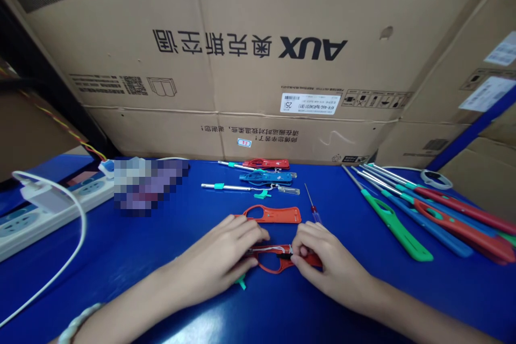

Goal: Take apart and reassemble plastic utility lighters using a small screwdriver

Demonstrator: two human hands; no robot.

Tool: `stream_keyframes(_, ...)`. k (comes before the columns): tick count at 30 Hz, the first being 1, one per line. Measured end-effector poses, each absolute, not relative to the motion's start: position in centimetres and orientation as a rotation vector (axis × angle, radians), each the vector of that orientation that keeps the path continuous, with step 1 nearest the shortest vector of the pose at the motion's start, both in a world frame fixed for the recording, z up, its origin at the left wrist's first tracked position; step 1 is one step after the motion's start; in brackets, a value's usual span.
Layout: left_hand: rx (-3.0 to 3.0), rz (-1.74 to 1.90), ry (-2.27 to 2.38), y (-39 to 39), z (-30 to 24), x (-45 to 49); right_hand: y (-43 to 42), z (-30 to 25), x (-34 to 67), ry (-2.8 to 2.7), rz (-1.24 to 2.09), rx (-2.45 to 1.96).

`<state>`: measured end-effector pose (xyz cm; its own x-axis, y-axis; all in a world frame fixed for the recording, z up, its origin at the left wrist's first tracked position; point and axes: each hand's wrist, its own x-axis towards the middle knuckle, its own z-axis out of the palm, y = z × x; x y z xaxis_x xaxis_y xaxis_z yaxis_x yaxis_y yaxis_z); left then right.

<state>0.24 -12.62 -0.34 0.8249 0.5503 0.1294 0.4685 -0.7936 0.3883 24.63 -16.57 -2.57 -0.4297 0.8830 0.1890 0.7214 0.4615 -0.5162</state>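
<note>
An opened orange gas lighter point(275, 267), the long-nosed kind, lies in front of me, with white wires and a black part showing in its casing half. My left hand point(226, 251) is closed on its nose end, fingers bent over it. My right hand point(324, 258) pinches at the handle end beside the black part and covers most of the handle. Just beyond lies the other orange casing half point(278, 215). A green trigger piece point(242, 281) pokes out below my left hand. A screwdriver point(313, 207) rests above my right hand.
Farther back are red point(270, 163) and blue lighter casings point(266, 178) and a metal lighter tube point(231, 187). Several assembled lighters point(397, 226) lie at right. A white power strip point(88, 191) with a cable is at left; a cardboard box point(242, 75) stands behind.
</note>
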Motion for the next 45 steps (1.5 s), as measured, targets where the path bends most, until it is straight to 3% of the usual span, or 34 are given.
stream_keyframes(2, 2.6, 0.383, 0.757, -12.4, 1.0, -0.4, -16.5, -2.6, 24.6, -2.281, 0.517, -1.344)
stream_keyframes(7, 2.559, 0.071, 0.673, -12.4, 2.9, -1.4, -16.4, -2.5, 24.6, -2.3, 0.563, -1.373)
stream_keyframes(18, 2.596, -0.049, 0.681, -12.6, 1.3, -1.4, -16.3, -2.5, 24.6, -2.289, 0.582, -1.36)
stream_keyframes(33, 2.257, 0.304, 0.69, -12.7, 2.0, -0.9, -16.4, -2.5, 24.6, -2.302, 0.576, -1.351)
stream_keyframes(45, 2.288, 0.338, 0.743, -12.4, 1.6, -0.5, -16.4, -2.4, 24.6, -2.317, 0.573, -1.345)
